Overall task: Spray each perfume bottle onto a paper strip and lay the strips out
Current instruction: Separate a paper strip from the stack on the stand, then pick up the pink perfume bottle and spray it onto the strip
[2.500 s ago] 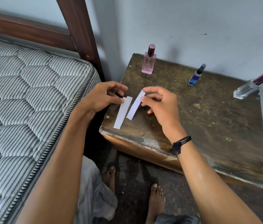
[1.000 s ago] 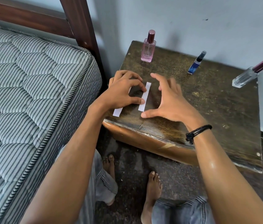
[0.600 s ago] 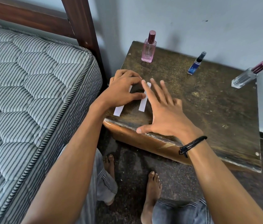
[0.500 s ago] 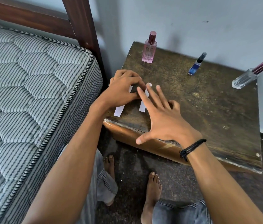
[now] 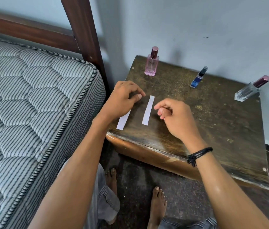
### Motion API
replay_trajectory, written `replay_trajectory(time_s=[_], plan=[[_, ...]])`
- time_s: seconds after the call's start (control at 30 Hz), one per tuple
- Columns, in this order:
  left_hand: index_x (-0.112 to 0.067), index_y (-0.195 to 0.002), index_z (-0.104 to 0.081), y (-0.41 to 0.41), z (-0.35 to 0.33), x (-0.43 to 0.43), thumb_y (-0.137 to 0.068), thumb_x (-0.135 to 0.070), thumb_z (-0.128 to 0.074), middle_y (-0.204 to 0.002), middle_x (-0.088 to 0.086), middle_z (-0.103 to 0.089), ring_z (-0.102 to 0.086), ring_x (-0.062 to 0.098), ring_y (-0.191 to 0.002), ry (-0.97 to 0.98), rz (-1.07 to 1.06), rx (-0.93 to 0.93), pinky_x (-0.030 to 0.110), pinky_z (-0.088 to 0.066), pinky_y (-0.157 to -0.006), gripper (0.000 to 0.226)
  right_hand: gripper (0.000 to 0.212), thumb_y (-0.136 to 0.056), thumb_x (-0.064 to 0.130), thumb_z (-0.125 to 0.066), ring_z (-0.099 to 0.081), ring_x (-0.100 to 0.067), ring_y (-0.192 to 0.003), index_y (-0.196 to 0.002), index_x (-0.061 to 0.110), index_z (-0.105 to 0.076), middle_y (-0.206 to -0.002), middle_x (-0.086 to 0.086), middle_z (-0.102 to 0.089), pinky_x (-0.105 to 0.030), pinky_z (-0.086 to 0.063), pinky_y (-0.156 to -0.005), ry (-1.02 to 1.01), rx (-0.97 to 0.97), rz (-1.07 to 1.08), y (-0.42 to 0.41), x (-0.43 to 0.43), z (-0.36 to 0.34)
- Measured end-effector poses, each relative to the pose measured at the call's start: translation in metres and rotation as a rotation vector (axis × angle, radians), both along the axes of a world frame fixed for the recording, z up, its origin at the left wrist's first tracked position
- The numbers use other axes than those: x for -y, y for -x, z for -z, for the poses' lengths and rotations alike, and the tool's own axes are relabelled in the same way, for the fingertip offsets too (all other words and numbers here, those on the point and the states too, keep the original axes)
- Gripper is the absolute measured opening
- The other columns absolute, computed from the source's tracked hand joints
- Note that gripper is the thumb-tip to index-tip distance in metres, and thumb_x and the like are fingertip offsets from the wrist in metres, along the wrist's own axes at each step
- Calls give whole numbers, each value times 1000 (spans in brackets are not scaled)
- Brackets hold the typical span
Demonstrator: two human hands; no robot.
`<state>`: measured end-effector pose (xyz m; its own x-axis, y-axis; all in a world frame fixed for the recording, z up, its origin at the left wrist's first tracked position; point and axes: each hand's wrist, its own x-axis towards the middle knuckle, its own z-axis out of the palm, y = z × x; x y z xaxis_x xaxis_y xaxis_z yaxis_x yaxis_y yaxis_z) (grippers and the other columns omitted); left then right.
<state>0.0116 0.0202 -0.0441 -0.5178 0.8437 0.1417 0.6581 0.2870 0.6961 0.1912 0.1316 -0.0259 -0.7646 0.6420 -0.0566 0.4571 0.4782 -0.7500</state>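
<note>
The right hand [image 5: 175, 116] has lifted off the right-hand white paper strip [image 5: 148, 110]. Half a second ago its fingers lay spread across that strip; they now hang loosely curled just beside it, grasping nothing. The strip lies flat and fully exposed on the worn dark wooden table [image 5: 213, 129].

The left hand [image 5: 122, 100] still covers the upper end of the left-hand white paper strip [image 5: 123, 120], fingers bent. Whether it pinches or only presses cannot be told.

Both strips lie parallel near the front left corner. The pink glass bottle [image 5: 152, 63], the small blue bottle [image 5: 198, 78] and the clear bottle with maroon cap [image 5: 250, 90] stand capped along the far edge. Three bottles against two strips: laying-out is probably incomplete.
</note>
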Motion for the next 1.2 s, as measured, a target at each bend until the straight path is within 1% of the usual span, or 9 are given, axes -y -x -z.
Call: replay_trajectory(time_s=[0.2,0.37,0.5,0.6,0.73,0.87,0.97,1.1,1.2], plan=[[-19,-102,-76,-4,-2,-3,-97,-14,-62,-94,-5,-65,-46,12,-101,-45,-64,-3,21,-33,-89,15,28,-108,13,-44,-46,-8,-52,-107,25,-69,-69,7,-57,-25,-30,-50,-84,100,-6,7,4,1],[-20,-108,-73,-3,0,-6,-95,-23,-67,-100,-11,-64,-57,18,-105,-109,-154,25,36,-49,-95,15,28,-107,12,-39,-64,-23,-88,-108,20,-66,-105,0,-71,-35,-40,-72,-166,229,29,7,6,-4],[-21,-127,-65,1,1,-14,-92,-22,-69,-108,-11,-59,-58,17,-110,-141,-229,85,42,-49,-101,35,26,-105,14,-38,-66,-36,-100,-109,14,-64,-111,-7,-72,-41,-43,-77,-242,321,58,2,5,-6],[-19,-146,-48,4,-4,-30,-92,-25,-71,-125,-5,-52,-54,14,-116,-116,-274,162,36,-46,-105,59,36,-110,29,-33,-66,-41,-96,-106,11,-63,-102,-12,-71,-42,-42,-73,-285,352,90,3,6,-10],[-17,-157,-27,9,-11,-64,-86,-38,-75,-151,5,-39,-47,21,-134,-47,-306,223,42,-41,-112,88,56,-109,53,-30,-65,-36,-73,-68,19,-48,-71,-3,-61,-37,-44,-61,-346,298,183,3,3,-14],[-16,-156,-26,9,-13,-96,-80,-47,-79,-152,7,-41,-46,23,-136,-38,-317,233,42,-39,-113,98,52,-107,54,-36,-61,-31,-65,-69,20,-44,-65,2,-54,-34,-41,-55,-395,261,186,-1,-4,-10],[-25,-143,-43,9,-12,-110,-70,-61,-75,-136,-4,-58,-59,17,-121,-57,-392,226,42,-47,-104,88,41,-109,46,-37,-63,-32,-72,-82,18,-50,-72,2,-56,-35,-40,-57,-417,243,173,-2,-6,-7],[-24,-115,-62,7,-20,-112,-82,-45,-75,-111,-15,-69,-63,12,-108,-57,-452,154,29,-40,-85,41,29,-111,33,-37,-66,-35,-85,-102,14,-57,-91,-4,-67,-38,-38,-62,-391,213,164,1,-6,-12],[-22,-108,-67,8,-25,-107,-81,-42,-78,-95,-14,-66,-65,12,-99,-55,-458,159,27,-41,-82,35,18,-106,14,-45,-66,-35,-97,-117,15,-59,-110,-6,-70,-36,-37,-67,-330,241,129,-1,-4,-13]])
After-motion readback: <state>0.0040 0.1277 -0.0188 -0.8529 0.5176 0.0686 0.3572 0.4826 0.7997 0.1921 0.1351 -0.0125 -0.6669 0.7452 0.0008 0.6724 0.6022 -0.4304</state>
